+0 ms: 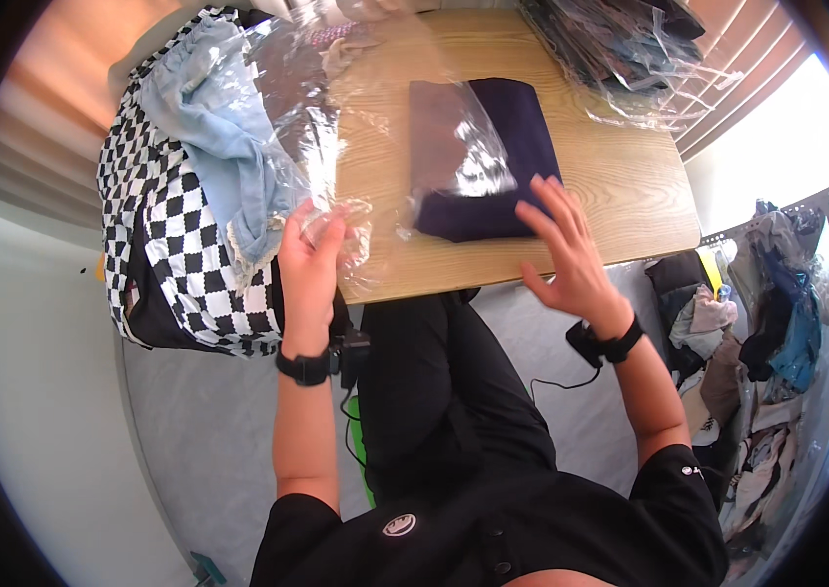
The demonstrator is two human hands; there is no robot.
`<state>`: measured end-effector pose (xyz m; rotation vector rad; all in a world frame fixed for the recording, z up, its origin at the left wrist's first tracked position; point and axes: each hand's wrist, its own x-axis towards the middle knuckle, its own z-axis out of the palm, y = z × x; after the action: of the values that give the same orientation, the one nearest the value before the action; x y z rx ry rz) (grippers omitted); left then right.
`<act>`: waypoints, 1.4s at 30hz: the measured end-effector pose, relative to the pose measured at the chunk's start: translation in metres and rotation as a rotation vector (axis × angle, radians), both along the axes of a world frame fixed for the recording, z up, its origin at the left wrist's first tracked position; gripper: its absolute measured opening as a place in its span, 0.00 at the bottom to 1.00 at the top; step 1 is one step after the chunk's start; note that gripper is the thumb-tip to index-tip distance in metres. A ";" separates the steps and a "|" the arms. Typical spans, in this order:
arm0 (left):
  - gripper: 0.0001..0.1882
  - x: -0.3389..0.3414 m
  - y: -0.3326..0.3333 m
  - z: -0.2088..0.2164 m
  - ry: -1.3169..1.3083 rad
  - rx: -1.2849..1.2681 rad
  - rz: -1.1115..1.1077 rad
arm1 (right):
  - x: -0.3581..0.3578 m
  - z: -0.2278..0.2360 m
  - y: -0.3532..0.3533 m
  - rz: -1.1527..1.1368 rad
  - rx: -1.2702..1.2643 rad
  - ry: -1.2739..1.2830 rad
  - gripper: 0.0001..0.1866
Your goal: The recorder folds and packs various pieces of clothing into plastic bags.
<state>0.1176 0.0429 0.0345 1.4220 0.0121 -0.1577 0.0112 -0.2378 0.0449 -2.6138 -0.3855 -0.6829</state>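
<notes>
Left hand [309, 256] pinched shut on the crinkled edge of a clear, glossy plastic bag [375, 147], thumb and fingers gripping the film just over the near edge of the pale wood-grain tabletop [620, 186]. Film thin and wrinkled, throwing white glare, billowing up and across toward the folded dark navy garment [512, 161]. Garment flat, soft-looking, folded to a neat rectangle, lying mid-table; left part veiled by the plastic and reading brownish through it, right part bare and matte. Right hand [563, 256] wide open, fingers spread and straight, holding nothing, fingertips at the garment's near right corner; contact or just above, cannot tell. Black bands on both wrists. Left of the table, a black-and-white checkered cloth [165, 235] draped in a heap, a light blue frayed denim piece [219, 137] on top. Far right corner: a stack of more clear-bagged dark garments [620, 49].
</notes>
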 end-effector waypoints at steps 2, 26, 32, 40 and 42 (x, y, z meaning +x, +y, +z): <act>0.30 0.012 0.013 -0.008 -0.018 0.060 -0.039 | 0.009 -0.001 -0.010 -0.025 -0.061 0.121 0.33; 0.15 -0.063 -0.046 -0.011 -1.389 0.775 -0.477 | -0.030 -0.021 -0.014 -0.027 -0.202 0.004 0.26; 0.13 -0.070 -0.060 0.052 -1.487 0.545 -0.455 | -0.037 -0.005 -0.017 0.160 -0.150 -0.044 0.22; 0.34 -0.047 -0.056 0.112 -1.115 0.265 -0.171 | -0.063 0.061 -0.005 0.214 0.875 0.622 0.24; 0.20 -0.036 -0.045 0.106 -0.831 0.175 -0.134 | -0.062 0.053 -0.005 0.145 1.448 0.857 0.30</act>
<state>0.0812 -0.0017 0.1409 1.5724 -0.7680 0.3400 -0.0505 -0.2425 0.0980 -1.2320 0.1766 0.2518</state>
